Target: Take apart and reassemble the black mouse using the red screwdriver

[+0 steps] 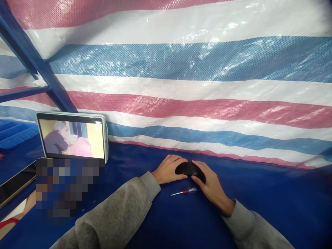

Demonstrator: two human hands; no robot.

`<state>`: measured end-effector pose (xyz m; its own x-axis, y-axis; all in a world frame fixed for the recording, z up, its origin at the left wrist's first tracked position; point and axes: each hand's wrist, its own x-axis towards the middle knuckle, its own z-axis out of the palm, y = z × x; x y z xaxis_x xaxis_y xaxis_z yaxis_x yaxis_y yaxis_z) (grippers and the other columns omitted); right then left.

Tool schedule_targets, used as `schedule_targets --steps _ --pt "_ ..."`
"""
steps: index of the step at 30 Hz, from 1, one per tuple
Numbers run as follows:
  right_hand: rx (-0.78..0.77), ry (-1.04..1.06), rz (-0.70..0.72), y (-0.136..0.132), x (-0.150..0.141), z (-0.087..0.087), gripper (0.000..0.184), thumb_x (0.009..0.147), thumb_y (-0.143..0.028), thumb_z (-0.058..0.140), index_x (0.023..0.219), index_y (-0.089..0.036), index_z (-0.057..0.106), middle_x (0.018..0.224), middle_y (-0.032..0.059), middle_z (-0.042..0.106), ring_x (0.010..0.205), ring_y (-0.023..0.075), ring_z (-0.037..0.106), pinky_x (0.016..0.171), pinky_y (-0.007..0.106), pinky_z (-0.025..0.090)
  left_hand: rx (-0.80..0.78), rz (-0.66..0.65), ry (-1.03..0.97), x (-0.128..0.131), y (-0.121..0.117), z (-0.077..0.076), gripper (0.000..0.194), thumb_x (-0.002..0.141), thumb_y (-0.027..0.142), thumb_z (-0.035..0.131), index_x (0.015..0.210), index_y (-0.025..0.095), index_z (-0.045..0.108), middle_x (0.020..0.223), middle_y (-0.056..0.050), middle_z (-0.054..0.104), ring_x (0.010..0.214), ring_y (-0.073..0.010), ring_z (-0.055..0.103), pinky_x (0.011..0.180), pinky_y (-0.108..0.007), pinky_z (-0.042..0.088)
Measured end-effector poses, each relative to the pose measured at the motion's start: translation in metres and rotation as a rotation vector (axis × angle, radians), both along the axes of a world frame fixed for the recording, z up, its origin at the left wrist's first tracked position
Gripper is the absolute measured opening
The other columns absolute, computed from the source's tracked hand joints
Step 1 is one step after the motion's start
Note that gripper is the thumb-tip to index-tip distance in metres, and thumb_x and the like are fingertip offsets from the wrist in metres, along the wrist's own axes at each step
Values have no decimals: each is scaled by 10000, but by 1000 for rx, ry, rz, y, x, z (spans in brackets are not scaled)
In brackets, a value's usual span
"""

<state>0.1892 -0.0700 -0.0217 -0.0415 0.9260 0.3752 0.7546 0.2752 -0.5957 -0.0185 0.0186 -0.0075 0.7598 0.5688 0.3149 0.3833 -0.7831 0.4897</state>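
A black computer mouse (pixel 190 168) is on the blue tabletop, held between my two hands. My left hand (pixel 169 169) grips its left end, with the thumb along the near side and the fingers over the far side. On the other end, my right hand (pixel 211 183) closes round it, thumb in front and fingers behind. The underside of the mouse is hidden. Just below it lies a small screwdriver (pixel 184 191) with a red and clear handle and a thin metal shaft pointing left; it touches neither hand.
A tablet (pixel 72 136) in a pale case stands at the left, playing a picture. A dark phone (pixel 18 183) and a blurred-out patch are in front of it. Blue trays (pixel 17 133) sit further left. Striped plastic sheeting (pixel 194 114) hangs behind the table, beside a blue metal frame (pixel 49 79).
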Motion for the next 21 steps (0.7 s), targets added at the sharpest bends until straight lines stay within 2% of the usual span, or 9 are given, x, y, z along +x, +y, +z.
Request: schedule_targets --steps 4,7,11,14,16,18,21 --pt "-6 32 38 0 0 7 474 881 -395 564 1324 -228 533 1306 110 590 1197 271 571 1035 447 458 27 19 -30 1 -1 1 504 802 475 734 1221 242 576 1194 -41 652 1141 -240 577 1028 -390 388" --pt "14 66 61 0 1 10 469 877 -357 559 1328 -234 522 1323 107 572 1212 270 559 1042 452 451 48 88 -79 1 -2 2 401 850 472 681 1159 224 618 1128 -45 683 1141 -239 583 1036 -397 395" --pt "16 134 -31 0 1 9 380 902 -354 525 1261 -235 559 1272 93 618 1174 255 586 1031 460 455 58 133 -99 0 -4 6 304 952 423 556 1165 218 624 1104 -43 695 1161 -229 576 1059 -414 388" --pt "-31 162 -100 0 0 9 390 911 -418 524 1243 -222 577 1245 95 648 1144 255 608 1016 458 464 107 80 -108 -2 -6 7 397 968 403 537 1321 221 531 1271 -67 611 1232 -219 522 1085 -390 377" --pt "-64 162 -101 1 -1 8 405 913 -454 518 1231 -216 596 1231 97 663 1136 257 614 1012 458 465 163 14 -85 -3 -7 6 473 948 433 565 1373 237 494 1378 -91 515 1303 -244 453 1102 -400 363" --pt "-84 152 -82 2 -2 6 413 920 -473 503 1222 -213 609 1213 98 675 1125 260 620 1009 464 465 207 -30 -46 -3 -6 4 505 933 454 583 1389 257 489 1422 -109 456 1342 -272 402 1109 -428 349" --pt "-65 123 -90 2 -4 7 417 932 -473 479 1229 -211 610 1181 101 678 1091 254 628 983 457 479 213 -23 -10 -2 -5 1 517 950 446 559 1426 274 453 1410 -119 451 1341 -275 393 1098 -443 348"
